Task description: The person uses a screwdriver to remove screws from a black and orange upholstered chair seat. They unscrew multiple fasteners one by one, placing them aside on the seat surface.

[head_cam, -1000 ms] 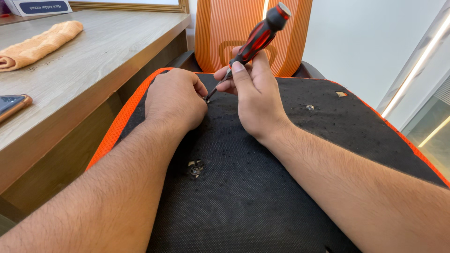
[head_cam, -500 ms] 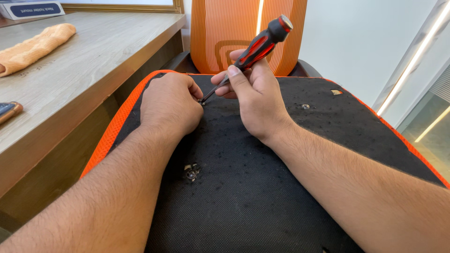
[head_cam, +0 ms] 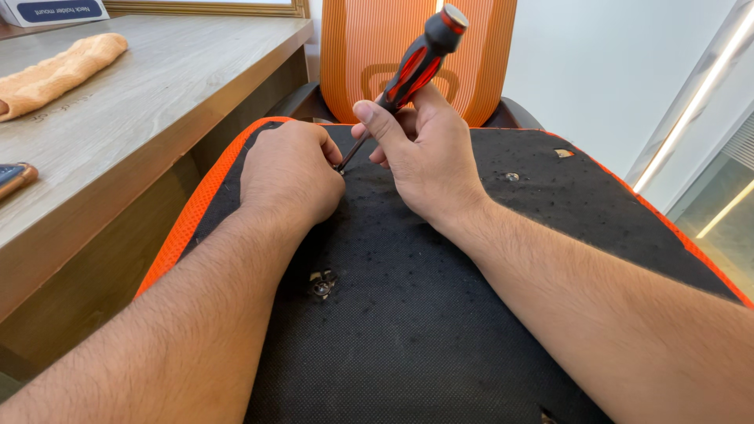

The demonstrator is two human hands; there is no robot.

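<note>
Right hand (head_cam: 428,153): I see it gripping a red-black screwdriver (head_cam: 408,71), tilted over the black seat underside (head_cam: 440,298).
Left hand (head_cam: 290,173): fist closed at the screwdriver's tip; contents hidden.

In the upper middle of the frame I see a screwdriver (head_cam: 416,63) with a glossy red-and-black plastic handle and a thin dark metal shaft. Below it, the seat underside (head_cam: 440,314) is matt black woven cloth, rough and speckled, edged in orange mesh. At left, the desk (head_cam: 149,102) looks like smooth, faintly grained wood, and the towel (head_cam: 59,72) on it is soft orange terry.
</note>
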